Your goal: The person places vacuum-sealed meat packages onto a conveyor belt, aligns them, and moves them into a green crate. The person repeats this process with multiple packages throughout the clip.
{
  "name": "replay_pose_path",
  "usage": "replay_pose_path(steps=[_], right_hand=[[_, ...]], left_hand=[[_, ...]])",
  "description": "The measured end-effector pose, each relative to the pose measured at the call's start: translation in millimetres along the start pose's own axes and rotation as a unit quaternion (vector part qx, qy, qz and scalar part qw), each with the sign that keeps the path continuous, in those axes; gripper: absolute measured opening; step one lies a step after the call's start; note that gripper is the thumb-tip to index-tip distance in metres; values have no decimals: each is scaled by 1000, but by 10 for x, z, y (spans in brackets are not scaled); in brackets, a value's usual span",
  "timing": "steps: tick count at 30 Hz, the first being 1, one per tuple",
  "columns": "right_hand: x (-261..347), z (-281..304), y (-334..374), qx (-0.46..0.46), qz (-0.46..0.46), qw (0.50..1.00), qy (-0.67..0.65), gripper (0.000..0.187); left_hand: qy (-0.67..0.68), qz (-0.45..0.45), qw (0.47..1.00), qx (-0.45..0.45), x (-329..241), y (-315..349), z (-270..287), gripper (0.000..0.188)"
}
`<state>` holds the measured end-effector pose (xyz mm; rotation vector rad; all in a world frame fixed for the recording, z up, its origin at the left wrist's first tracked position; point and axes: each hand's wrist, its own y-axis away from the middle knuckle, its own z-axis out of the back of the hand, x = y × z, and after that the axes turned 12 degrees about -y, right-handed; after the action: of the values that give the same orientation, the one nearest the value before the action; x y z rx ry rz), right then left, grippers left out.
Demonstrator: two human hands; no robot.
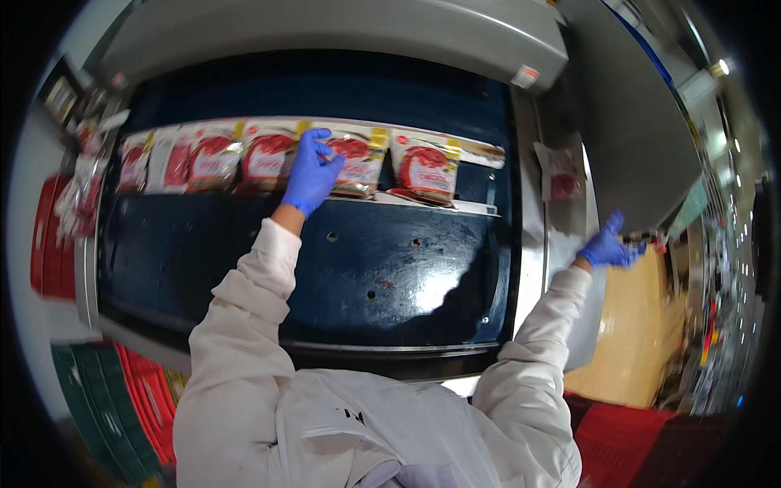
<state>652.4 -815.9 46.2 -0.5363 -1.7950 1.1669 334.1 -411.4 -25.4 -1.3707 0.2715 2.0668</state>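
A row of flat red-and-white food packets lies across the dark blue bed of a machine, along a pale metal bar. My left hand, in a blue glove, is over the row between two packets. Its fingers are bent but apart, and I see nothing held; whether they touch the packets I cannot tell. One packet at the right end stands a little apart from the others. Out beyond the bed's right side is my right hand, also gloved in blue, its fingers spread with nothing visible in them.
A grey machine cover spans the far side, and a grey lid rises at right. Another packet lies on the right-hand ledge. Red and green crates stand at left; a tan surface is at right.
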Motion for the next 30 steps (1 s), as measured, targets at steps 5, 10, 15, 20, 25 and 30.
replay_pose_path(steps=[5,10,15,20,25,30], right_hand=[[-973,-189,-301,173,-229,941,-181,48],[-868,-187,-141,104,-264,940,-191,51],[-691,116,-420,283,-217,933,54,73],[-87,544,-80,244,-135,960,-18,77],[1617,1177,1891,549,-264,605,-513,34],[4312,3495,3316,691,-395,327,-509,35]], left_hand=[[-78,31,996,-34,386,1246,592,47],[-91,176,974,-108,604,2516,1331,46],[-114,235,942,-213,813,3608,2004,47],[-134,242,918,-285,1077,4677,2603,45],[-106,222,889,-385,1409,5872,3283,43],[-33,211,855,-473,1701,7266,4248,45]])
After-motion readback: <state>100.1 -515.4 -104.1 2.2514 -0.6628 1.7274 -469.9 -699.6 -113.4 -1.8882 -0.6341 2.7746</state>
